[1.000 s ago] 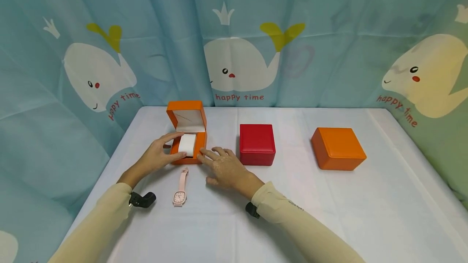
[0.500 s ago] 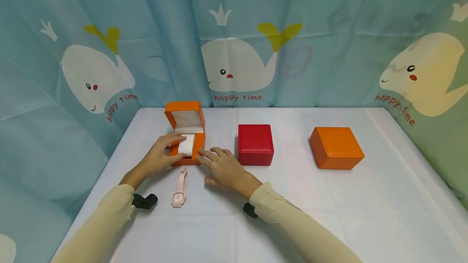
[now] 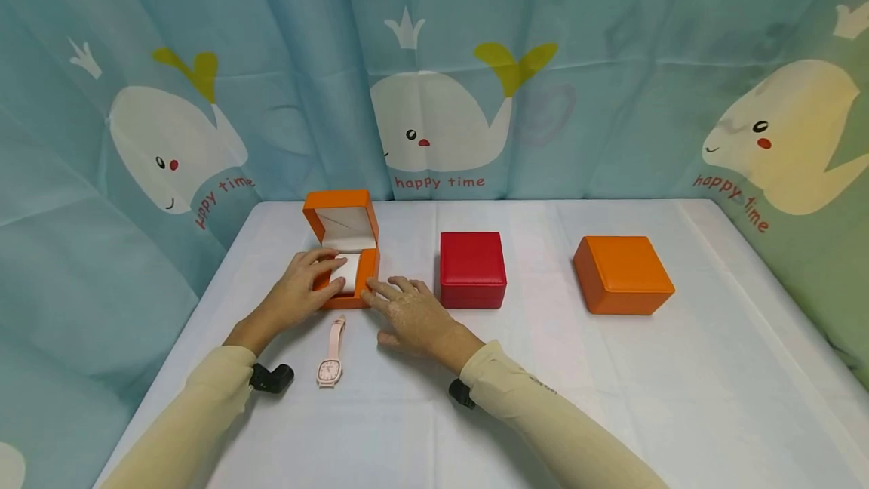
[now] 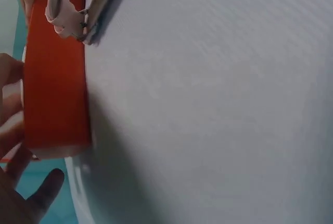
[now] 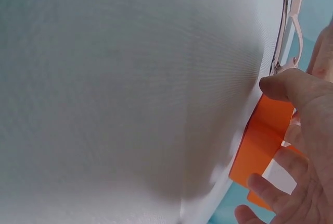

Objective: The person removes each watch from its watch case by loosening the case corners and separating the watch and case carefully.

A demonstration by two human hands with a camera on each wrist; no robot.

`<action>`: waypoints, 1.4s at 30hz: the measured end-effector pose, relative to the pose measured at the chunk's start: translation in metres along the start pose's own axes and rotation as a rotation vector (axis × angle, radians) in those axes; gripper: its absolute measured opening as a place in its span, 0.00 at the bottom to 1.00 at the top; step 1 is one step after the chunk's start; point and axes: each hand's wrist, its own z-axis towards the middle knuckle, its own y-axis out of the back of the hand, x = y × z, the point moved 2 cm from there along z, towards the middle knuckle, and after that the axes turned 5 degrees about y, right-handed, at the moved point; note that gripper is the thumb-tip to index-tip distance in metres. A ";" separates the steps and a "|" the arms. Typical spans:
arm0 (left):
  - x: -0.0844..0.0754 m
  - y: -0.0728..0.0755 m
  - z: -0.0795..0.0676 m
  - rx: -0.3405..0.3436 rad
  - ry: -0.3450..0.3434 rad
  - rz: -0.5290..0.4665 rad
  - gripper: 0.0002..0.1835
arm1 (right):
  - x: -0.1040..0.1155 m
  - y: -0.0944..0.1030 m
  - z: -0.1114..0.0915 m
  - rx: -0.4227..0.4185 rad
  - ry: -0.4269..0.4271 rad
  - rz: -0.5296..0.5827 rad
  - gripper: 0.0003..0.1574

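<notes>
A lidded orange watch box (image 3: pixel 370 269) stands at the table's back left, its lid raised to show a pale lining. Inside it sits a white watch cushion (image 3: pixel 350 273). My left hand (image 3: pixel 293 291) holds the cushion from the left, thumb and fingers bent over it, although the contact on its far side is hidden. My right hand (image 3: pixel 421 321) has loosely spread fingers, with fingertips at the box's right front corner. In front of the box lies a pink watch (image 3: pixel 330 370), dial toward me and strap stretched out. The left wrist view shows the box's front wall (image 4: pixel 54 78).
A closed red box (image 3: pixel 473 270) stands right of the open one. Further right is a closed orange box (image 3: pixel 624 275), turned at an angle. The white tabletop (image 3: pixel 529 391) ends at a blue curtain (image 3: pixel 285 96) printed with whales.
My left fingers have shifted over the white cushion, and finger and thumb are closer together. My right hand stays at the box's corner. The head view has shifted slightly.
</notes>
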 end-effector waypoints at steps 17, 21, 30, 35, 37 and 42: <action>-0.026 0.034 0.017 -0.517 -0.129 0.069 0.06 | 0.006 0.000 -0.002 0.002 0.016 -0.040 0.45; -0.028 0.047 0.034 -0.578 0.014 -0.138 0.18 | 0.005 0.000 -0.003 0.007 0.007 -0.019 0.45; -0.033 0.062 0.058 -0.273 0.489 -0.740 0.50 | 0.003 -0.001 -0.002 -0.015 0.011 0.039 0.43; -0.026 0.059 0.062 -0.128 0.497 -0.748 0.46 | 0.003 -0.001 0.000 -0.027 0.003 0.051 0.42; -0.023 0.059 0.061 -0.097 0.485 -0.727 0.46 | 0.003 -0.001 0.001 -0.033 0.002 0.062 0.41; -0.020 0.062 0.060 -0.007 0.449 -0.715 0.46 | 0.002 -0.001 -0.002 -0.037 -0.020 0.079 0.41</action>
